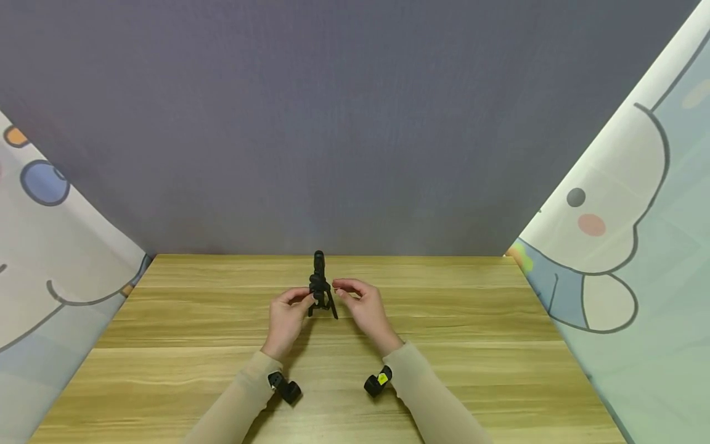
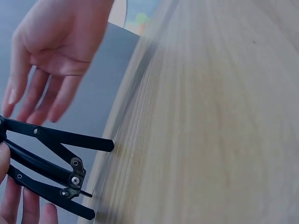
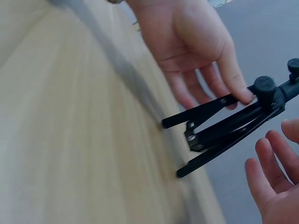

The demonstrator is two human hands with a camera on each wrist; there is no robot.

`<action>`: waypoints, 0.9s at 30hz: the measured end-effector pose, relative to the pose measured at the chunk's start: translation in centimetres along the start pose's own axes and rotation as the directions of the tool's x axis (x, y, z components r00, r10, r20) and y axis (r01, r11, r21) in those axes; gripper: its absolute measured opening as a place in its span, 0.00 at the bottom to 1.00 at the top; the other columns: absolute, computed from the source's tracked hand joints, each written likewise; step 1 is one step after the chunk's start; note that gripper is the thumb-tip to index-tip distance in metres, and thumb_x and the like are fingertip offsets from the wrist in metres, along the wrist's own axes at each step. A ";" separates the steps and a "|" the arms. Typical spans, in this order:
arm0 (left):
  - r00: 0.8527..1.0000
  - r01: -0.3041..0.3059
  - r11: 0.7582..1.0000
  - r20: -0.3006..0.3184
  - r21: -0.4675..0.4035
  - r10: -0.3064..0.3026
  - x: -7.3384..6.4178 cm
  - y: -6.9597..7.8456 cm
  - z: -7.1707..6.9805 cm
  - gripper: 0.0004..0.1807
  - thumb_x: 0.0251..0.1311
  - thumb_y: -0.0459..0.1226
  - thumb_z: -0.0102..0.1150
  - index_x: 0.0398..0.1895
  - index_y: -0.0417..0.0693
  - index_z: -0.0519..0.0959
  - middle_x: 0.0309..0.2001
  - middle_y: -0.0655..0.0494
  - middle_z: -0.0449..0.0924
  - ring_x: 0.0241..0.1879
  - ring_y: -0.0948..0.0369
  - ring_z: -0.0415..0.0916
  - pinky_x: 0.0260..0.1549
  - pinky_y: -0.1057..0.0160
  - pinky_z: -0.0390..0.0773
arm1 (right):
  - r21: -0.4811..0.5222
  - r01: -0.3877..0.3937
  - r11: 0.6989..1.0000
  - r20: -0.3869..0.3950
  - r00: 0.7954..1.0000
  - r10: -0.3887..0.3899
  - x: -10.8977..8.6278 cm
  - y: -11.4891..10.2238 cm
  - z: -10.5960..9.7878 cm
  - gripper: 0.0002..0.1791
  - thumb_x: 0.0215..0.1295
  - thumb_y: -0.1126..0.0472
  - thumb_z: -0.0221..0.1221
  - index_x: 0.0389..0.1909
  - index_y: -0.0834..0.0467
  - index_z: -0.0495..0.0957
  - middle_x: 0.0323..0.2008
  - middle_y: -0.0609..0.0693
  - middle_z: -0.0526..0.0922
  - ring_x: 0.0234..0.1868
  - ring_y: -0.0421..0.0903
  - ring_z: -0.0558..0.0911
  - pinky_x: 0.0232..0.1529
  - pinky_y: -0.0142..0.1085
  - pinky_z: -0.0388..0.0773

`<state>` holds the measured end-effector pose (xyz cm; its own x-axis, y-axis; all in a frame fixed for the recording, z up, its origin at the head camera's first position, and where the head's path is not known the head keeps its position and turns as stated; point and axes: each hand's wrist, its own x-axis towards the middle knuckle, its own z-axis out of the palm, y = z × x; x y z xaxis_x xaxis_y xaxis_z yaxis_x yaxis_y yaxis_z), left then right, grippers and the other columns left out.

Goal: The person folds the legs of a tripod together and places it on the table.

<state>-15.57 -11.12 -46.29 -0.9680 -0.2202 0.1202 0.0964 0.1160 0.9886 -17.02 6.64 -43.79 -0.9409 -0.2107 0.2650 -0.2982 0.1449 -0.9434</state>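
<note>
A small black tripod (image 1: 318, 280) stands at the back middle of the wooden table, its legs partly spread. My left hand (image 1: 286, 317) grips it from the left side. In the right wrist view that thumb presses an upper leg (image 3: 201, 111) close to a round knob (image 3: 265, 88), with the fingers behind the leg. My right hand (image 1: 367, 308) hovers just right of the tripod, its fingers loosely bent and holding nothing. The legs and the brace (image 2: 74, 179) between them show in the left wrist view, their feet near the tabletop.
The wooden table (image 1: 471, 345) runs to a grey wall panel (image 1: 355, 123) behind the tripod. Cartoon-printed cloths hang at the left (image 1: 66, 246) and right (image 1: 610, 185). A small black camera device sits on each wrist.
</note>
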 end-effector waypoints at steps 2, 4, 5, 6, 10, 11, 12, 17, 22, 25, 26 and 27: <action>1.000 -0.005 1.000 0.006 0.011 0.005 -0.4 0.9 0.0 0.07 0.60 0.26 0.66 0.40 0.31 0.85 0.39 0.43 0.85 0.39 0.64 0.78 0.35 0.70 0.79 | -0.004 -0.008 1.000 0.007 1.000 0.008 -0.3 0.5 0.0 0.12 0.67 0.72 0.61 0.49 0.69 0.82 0.48 0.61 0.85 0.51 0.57 0.82 0.48 0.39 0.79; 1.000 -0.001 1.000 0.006 0.014 0.001 -0.5 1.1 0.0 0.07 0.60 0.26 0.66 0.40 0.31 0.85 0.40 0.44 0.85 0.39 0.64 0.78 0.36 0.70 0.79 | -0.006 -0.009 1.000 0.020 1.000 0.009 -0.5 0.9 0.1 0.13 0.66 0.72 0.61 0.50 0.70 0.82 0.48 0.62 0.84 0.50 0.58 0.82 0.49 0.39 0.78; 1.000 0.001 1.000 0.006 0.014 -0.001 -0.5 1.1 0.0 0.07 0.60 0.26 0.66 0.40 0.32 0.86 0.40 0.44 0.85 0.40 0.64 0.78 0.36 0.70 0.79 | -0.005 -0.013 1.000 0.026 1.000 0.013 -0.6 1.1 0.1 0.13 0.66 0.72 0.62 0.50 0.71 0.81 0.48 0.63 0.84 0.50 0.58 0.82 0.49 0.38 0.78; 1.000 0.001 1.000 0.005 0.015 -0.001 -0.5 1.2 0.0 0.07 0.60 0.26 0.66 0.40 0.32 0.85 0.40 0.44 0.85 0.40 0.63 0.78 0.36 0.70 0.79 | -0.002 -0.014 1.000 0.030 0.999 0.014 -0.7 1.2 0.2 0.13 0.66 0.72 0.62 0.50 0.71 0.81 0.48 0.63 0.84 0.50 0.59 0.82 0.49 0.37 0.78; 1.000 0.002 1.000 0.000 0.007 -0.002 -0.5 1.0 0.0 0.07 0.60 0.26 0.66 0.40 0.32 0.86 0.40 0.44 0.85 0.40 0.63 0.79 0.36 0.69 0.79 | 0.012 -0.033 0.999 0.033 0.999 0.033 -1.0 1.6 0.6 0.13 0.64 0.72 0.63 0.49 0.70 0.82 0.47 0.62 0.85 0.48 0.58 0.82 0.48 0.34 0.78; 1.000 -0.001 1.000 -0.001 0.006 0.001 -0.5 1.0 0.0 0.07 0.60 0.26 0.66 0.40 0.32 0.86 0.40 0.43 0.85 0.39 0.63 0.79 0.35 0.69 0.79 | 0.016 -0.040 0.999 0.029 0.999 0.040 -1.0 1.7 0.7 0.12 0.64 0.72 0.63 0.48 0.70 0.83 0.47 0.61 0.85 0.48 0.57 0.83 0.47 0.33 0.78; 1.000 -0.002 1.000 -0.001 0.003 0.002 -0.5 0.9 0.0 0.07 0.60 0.26 0.66 0.40 0.32 0.85 0.40 0.43 0.85 0.39 0.63 0.79 0.35 0.69 0.80 | 0.019 -0.045 0.999 0.026 0.999 0.044 -1.1 1.7 0.8 0.12 0.64 0.72 0.64 0.48 0.70 0.83 0.46 0.61 0.85 0.48 0.56 0.83 0.47 0.33 0.78; 1.000 0.001 1.000 0.010 -0.013 -0.001 -0.5 0.9 0.0 0.06 0.61 0.26 0.66 0.40 0.31 0.85 0.40 0.43 0.85 0.38 0.64 0.80 0.36 0.66 0.81 | 0.003 -0.050 0.999 0.000 0.999 0.050 -1.3 1.6 1.4 0.10 0.64 0.72 0.63 0.46 0.70 0.83 0.45 0.59 0.86 0.48 0.54 0.83 0.43 0.31 0.79; 1.000 0.012 0.999 0.029 -0.036 -0.011 -0.3 0.6 0.0 0.05 0.62 0.26 0.65 0.39 0.31 0.85 0.41 0.43 0.84 0.36 0.64 0.79 0.32 0.64 0.79 | -0.023 -0.035 0.999 -0.031 0.999 0.034 -1.3 1.6 1.8 0.09 0.65 0.71 0.63 0.44 0.69 0.84 0.43 0.59 0.86 0.45 0.53 0.84 0.40 0.32 0.79; 0.999 0.025 0.998 0.042 -0.059 -0.023 0.0 0.2 0.0 0.03 0.62 0.27 0.65 0.37 0.33 0.85 0.40 0.43 0.83 0.33 0.63 0.77 0.30 0.63 0.78 | -0.035 -0.031 0.999 -0.044 0.999 0.030 -1.3 1.7 1.9 0.09 0.65 0.71 0.63 0.44 0.68 0.84 0.42 0.58 0.87 0.44 0.53 0.84 0.40 0.32 0.80; 0.999 0.032 0.997 0.045 -0.068 -0.029 0.1 0.1 0.0 0.03 0.62 0.27 0.65 0.37 0.33 0.85 0.40 0.44 0.83 0.32 0.63 0.77 0.29 0.62 0.78 | -0.038 -0.035 0.999 -0.048 0.998 0.033 -1.2 2.1 2.0 0.09 0.65 0.71 0.63 0.45 0.68 0.84 0.42 0.58 0.87 0.44 0.53 0.84 0.40 0.32 0.80; 0.998 0.039 0.996 0.048 -0.080 -0.036 0.1 -0.1 0.0 0.03 0.62 0.27 0.65 0.36 0.33 0.85 0.39 0.45 0.83 0.31 0.62 0.76 0.28 0.62 0.78 | -0.042 -0.037 0.998 -0.055 0.998 0.035 -1.1 2.6 2.2 0.09 0.65 0.71 0.64 0.45 0.68 0.84 0.42 0.58 0.87 0.44 0.53 0.84 0.40 0.32 0.80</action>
<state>-15.70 -11.14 -46.33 -0.9808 -0.1776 0.0805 0.0765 0.0298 0.9966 -16.41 5.16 -47.01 -0.9582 -0.1521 0.2423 -0.2692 0.1928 -0.9436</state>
